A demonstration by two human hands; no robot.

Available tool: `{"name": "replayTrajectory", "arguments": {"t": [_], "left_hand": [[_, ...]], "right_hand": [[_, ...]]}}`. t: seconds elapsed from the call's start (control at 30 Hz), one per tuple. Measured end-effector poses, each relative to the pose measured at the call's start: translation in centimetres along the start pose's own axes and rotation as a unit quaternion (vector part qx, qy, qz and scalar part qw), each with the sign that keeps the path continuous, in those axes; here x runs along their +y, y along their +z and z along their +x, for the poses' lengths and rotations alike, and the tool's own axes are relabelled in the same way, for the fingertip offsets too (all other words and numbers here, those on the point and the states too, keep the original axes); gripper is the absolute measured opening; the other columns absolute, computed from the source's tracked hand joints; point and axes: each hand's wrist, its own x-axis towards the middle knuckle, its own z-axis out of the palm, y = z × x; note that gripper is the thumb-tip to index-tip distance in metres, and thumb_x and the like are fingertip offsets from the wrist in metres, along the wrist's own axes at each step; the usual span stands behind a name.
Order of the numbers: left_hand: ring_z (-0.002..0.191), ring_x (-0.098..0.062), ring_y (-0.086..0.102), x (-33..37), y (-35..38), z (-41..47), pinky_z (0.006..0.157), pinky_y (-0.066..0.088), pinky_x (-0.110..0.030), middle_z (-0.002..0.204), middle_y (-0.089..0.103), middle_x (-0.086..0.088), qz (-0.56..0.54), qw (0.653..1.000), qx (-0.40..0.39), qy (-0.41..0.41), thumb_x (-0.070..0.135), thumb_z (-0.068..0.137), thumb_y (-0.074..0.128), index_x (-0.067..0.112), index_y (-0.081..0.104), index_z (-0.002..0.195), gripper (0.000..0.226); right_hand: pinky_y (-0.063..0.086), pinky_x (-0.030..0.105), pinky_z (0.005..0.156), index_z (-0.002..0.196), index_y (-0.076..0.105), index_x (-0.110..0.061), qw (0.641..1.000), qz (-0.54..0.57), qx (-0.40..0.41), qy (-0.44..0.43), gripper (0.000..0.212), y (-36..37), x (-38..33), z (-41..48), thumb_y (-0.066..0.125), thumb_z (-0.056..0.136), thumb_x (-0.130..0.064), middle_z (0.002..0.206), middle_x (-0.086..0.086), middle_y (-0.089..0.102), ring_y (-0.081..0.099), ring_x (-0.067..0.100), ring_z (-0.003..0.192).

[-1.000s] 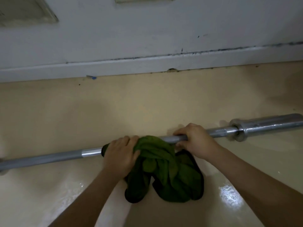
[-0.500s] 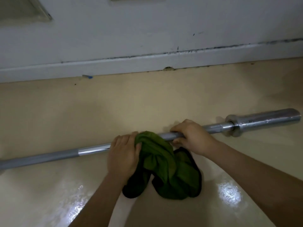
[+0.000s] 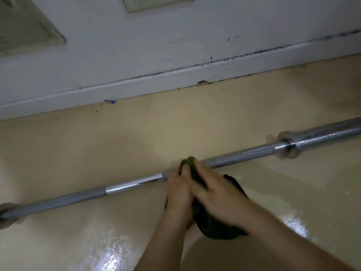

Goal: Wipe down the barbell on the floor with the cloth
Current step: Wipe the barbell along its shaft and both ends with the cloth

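A long steel barbell [image 3: 244, 154] lies on the cream floor, running from lower left to upper right, with its collar and sleeve [image 3: 320, 136] at the right. A dark green cloth [image 3: 207, 222] is bunched over the shaft near the middle and hangs down toward me. My left hand [image 3: 178, 189] grips the cloth on the bar. My right hand [image 3: 216, 194] lies beside it, touching it, pressed onto the same cloth. Both hands hide the bar beneath them.
A white wall with a scuffed baseboard [image 3: 175, 77] runs just behind the bar. The bar's left collar [image 3: 5, 214] is at the frame's left edge. A small blue scrap [image 3: 111, 102] lies at the baseboard. The glossy floor [image 3: 97, 241] in front shows glare.
My right hand has let go of the bare shaft and moved left onto the cloth beside my left hand. The cloth is bunched tighter. The view has shifted, showing more of the bar's right side.
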Motion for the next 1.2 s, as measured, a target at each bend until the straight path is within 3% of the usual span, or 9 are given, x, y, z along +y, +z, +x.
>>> {"name": "replayTrajectory", "arguments": {"t": [0.13,0.23,0.47,0.63,0.73,0.83,0.93,1.07,1.2], "left_hand": [[0.083,-0.021,0.07,0.0,-1.8,-2.3,0.064,0.054,-0.025,0.084,0.074,-0.007,-0.163,0.977,-0.088,-0.108,0.014,0.094,0.049,0.01,0.068,0.098,0.02],[0.083,-0.011,0.066,0.1,-3.1,-1.0,0.071,0.05,-0.026,0.09,0.071,0.004,0.096,0.993,0.003,0.065,0.015,0.088,0.052,0.024,0.069,0.092,0.019],[0.095,-0.028,0.045,-3.0,-3.5,2.7,0.068,0.044,-0.036,0.102,0.056,-0.008,0.585,0.764,0.068,0.266,0.034,0.08,0.028,0.016,0.057,0.113,0.047],[0.089,-0.029,0.041,-3.5,-3.6,2.7,0.056,0.047,-0.036,0.095,0.055,-0.01,0.632,0.706,0.104,0.302,0.032,0.078,0.036,0.014,0.061,0.112,0.047],[0.097,-0.032,0.045,-3.0,-1.0,1.5,0.057,0.048,-0.037,0.105,0.057,-0.009,0.655,0.691,0.069,0.297,0.039,0.082,0.046,0.02,0.052,0.128,0.05],[0.111,-0.033,0.044,-2.7,1.3,0.6,0.059,0.046,-0.035,0.118,0.053,-0.004,0.694,0.669,0.037,0.262,0.032,0.081,0.06,0.026,0.036,0.137,0.061],[0.092,-0.029,0.05,-2.5,0.3,1.1,0.047,0.04,-0.032,0.095,0.063,-0.001,0.674,0.677,0.029,0.294,0.021,0.071,0.076,0.023,0.054,0.118,0.052],[0.079,-0.026,0.051,-3.4,-0.6,1.9,0.046,0.033,-0.03,0.085,0.066,0.0,0.635,0.697,0.026,0.332,0.018,0.07,0.078,0.021,0.062,0.103,0.036],[0.081,-0.027,0.053,-3.9,-0.1,0.2,0.057,0.044,-0.034,0.097,0.067,0.002,0.606,0.724,0.03,0.328,0.025,0.085,0.062,0.02,0.062,0.111,0.026]], "right_hand": [[0.049,0.032,0.09,0.144,0.026,-0.038,0.988,-0.083,0.128,-0.037,0.05,2.4,0.5,-1.0,0.042,0.097,-0.031,0.136,0.0,0.047,0.052,0.014,0.11],[0.055,0.035,0.065,0.133,0.044,-0.023,0.961,-0.152,0.225,-0.048,0.042,3.0,1.4,1.1,0.047,0.091,-0.022,0.122,0.01,0.057,0.06,0.022,0.093],[0.046,0.034,0.062,0.108,0.067,-0.015,0.919,-0.353,0.149,-0.088,0.036,2.8,3.2,3.5,0.065,0.072,-0.018,0.108,0.003,0.066,0.053,0.024,0.089],[0.048,0.035,0.074,0.104,0.069,-0.015,0.874,-0.378,0.301,0.059,0.043,-6.7,9.1,-1.8,0.043,0.071,-0.011,0.108,0.004,0.068,0.049,0.03,0.091],[0.045,0.034,0.076,0.093,0.071,-0.008,0.86,-0.319,0.374,0.141,0.037,-4.9,7.5,-0.5,0.043,0.069,-0.009,0.097,0.009,0.07,0.054,0.035,0.085],[0.048,0.029,0.062,0.082,0.071,-0.01,0.893,-0.323,0.312,0.026,0.026,0.5,3.9,1.6,0.05,0.068,-0.007,0.082,0.006,0.069,0.056,0.027,0.07],[0.049,0.031,0.06,0.1,0.07,-0.014,0.899,-0.364,0.242,-0.014,0.038,-2.3,6.3,-0.6,0.054,0.067,-0.004,0.095,0.003,0.07,0.056,0.027,0.08],[0.048,0.032,0.071,0.094,0.071,-0.013,0.849,-0.345,0.367,0.163,0.036,-6.2,8.4,-3.1,0.048,0.068,-0.004,0.094,0.005,0.071,0.056,0.035,0.091],[0.047,0.03,0.055,0.083,0.071,-0.012,0.898,-0.327,0.277,0.098,0.032,1.1,3.9,-0.1,0.045,0.067,-0.011,0.081,0.005,0.069,0.056,0.028,0.074]]}}
